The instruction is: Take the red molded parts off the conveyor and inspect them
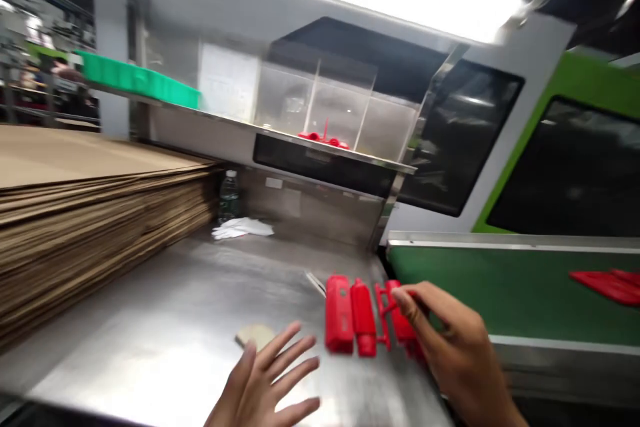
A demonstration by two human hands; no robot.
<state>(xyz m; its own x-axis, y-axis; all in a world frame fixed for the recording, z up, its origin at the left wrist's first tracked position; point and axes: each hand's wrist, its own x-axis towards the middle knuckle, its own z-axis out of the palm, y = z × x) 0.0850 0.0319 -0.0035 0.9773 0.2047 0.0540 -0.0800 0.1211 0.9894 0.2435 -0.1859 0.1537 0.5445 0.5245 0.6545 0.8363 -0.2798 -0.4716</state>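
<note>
Fingers (407, 300) of the right hand (450, 340) close around the right end of the red plastic moulding of joined cylinders (350, 313). The left hand (265, 387) hovers spread wide, holding nothing.

On the brushed steel table (175, 320), a stack of flat brown cardboard sheets (90, 213) stands at the left, and a green conveyor belt (475, 287) runs to the right. The moulding lies at the table's right edge. This looks like the pick-up step, and lifting would call for a firmer hold on its thin runner. A small beige pad (256, 333) lies just beside the left fingertips.

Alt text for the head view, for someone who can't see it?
The right hand grips one end of a red plastic part on a steel table, while the left hand hovers open beside it. Stacked cardboard sheets sit to the left; a green conveyor belt on the right carries another red piece.
</note>
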